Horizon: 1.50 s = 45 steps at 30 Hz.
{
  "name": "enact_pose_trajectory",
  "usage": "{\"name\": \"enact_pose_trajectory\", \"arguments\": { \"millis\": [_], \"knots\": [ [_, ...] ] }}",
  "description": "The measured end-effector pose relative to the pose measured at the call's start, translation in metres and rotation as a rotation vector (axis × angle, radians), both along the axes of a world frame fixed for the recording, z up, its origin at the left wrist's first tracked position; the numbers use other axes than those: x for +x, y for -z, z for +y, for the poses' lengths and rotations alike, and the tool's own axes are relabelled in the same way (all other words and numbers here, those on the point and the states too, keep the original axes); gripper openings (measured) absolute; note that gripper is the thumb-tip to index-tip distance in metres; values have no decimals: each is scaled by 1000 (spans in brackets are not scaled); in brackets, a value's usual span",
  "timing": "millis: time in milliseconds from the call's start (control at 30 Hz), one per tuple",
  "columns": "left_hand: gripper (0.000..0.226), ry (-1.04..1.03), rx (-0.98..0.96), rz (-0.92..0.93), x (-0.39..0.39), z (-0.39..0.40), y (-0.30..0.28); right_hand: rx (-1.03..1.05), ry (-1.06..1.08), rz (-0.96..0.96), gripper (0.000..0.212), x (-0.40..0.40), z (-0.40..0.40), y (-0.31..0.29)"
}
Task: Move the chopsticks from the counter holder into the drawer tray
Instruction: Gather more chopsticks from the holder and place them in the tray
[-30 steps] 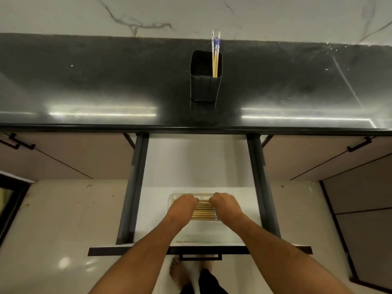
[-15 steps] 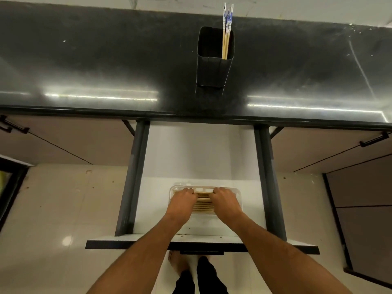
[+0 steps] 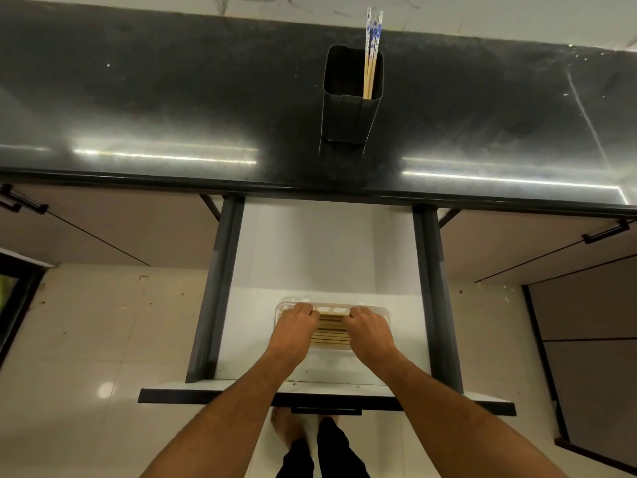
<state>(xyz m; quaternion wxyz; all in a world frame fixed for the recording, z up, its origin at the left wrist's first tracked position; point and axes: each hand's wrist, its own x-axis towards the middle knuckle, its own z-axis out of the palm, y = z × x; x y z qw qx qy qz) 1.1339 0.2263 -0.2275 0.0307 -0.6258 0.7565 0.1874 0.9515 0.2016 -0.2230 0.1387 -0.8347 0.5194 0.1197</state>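
A clear plastic tray (image 3: 388, 312) lies in the open white drawer (image 3: 327, 250) and holds several wooden chopsticks (image 3: 331, 332) laid side by side. My left hand (image 3: 294, 327) covers their left ends with its fingers curled down on them. My right hand (image 3: 370, 331) does the same on their right ends. On the black counter (image 3: 172, 98) stands a black rectangular holder (image 3: 348, 115). A few chopsticks with blue-and-white tops (image 3: 371, 53) lean in its right corner.
Dark drawer rails (image 3: 220, 288) run along both sides of the drawer, and its dark front panel (image 3: 206, 395) is nearest me. Closed cabinet doors with black handles (image 3: 605, 232) flank it. My feet (image 3: 293, 429) stand on the pale tiled floor below.
Both hands have stayed on the chopsticks in the tray, shifting only slightly. The view has drifted so the counter and holder sit higher in the frame.
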Motion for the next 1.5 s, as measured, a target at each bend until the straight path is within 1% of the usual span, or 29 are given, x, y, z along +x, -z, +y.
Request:
{"name": "enact_pose_trajectory", "arguments": {
  "millis": [133,367,467,567,667,733,800,900,967,1000,1067,1167,1367,1500],
  "knots": [
    [41,-14,-5,3,-1,0,0,3,-4,-12,31,0,-1,3],
    [42,-21,-14,-4,-3,2,2,-24,-1,-32,28,-2,-1,10],
    [42,-32,-13,22,-3,3,4,-39,-2,-78,25,-6,2,11],
    [36,-23,-82,91,-1,3,-3,-129,25,-188,19,-17,3,9],
    [31,-58,-249,194,6,3,-7,-282,112,-426,11,-29,1,5],
    [29,-183,-337,276,11,3,-12,-340,283,-543,10,-35,-4,1],
    [28,-402,-334,371,14,2,-20,-309,558,-599,15,-38,-8,0],
    [29,-844,-221,493,15,-3,-22,-115,939,-578,22,-41,-17,-2],
    [29,-1100,-78,530,18,-8,-19,53,1116,-572,35,-44,-20,-1],
    [28,-1182,1,536,19,-10,-17,117,1173,-564,40,-45,-20,-1],
    [31,-1266,129,553,20,-12,-17,192,1224,-552,44,-44,-19,-2],
    [32,-1317,208,621,17,-11,-17,247,1261,-571,46,-38,-17,-3],
    [32,-1349,247,675,18,-9,-12,251,1233,-534,45,-28,-12,-5],
    [32,-1329,248,663,20,-6,-11,239,1173,-468,45,-25,-10,-8]
  ]
}}
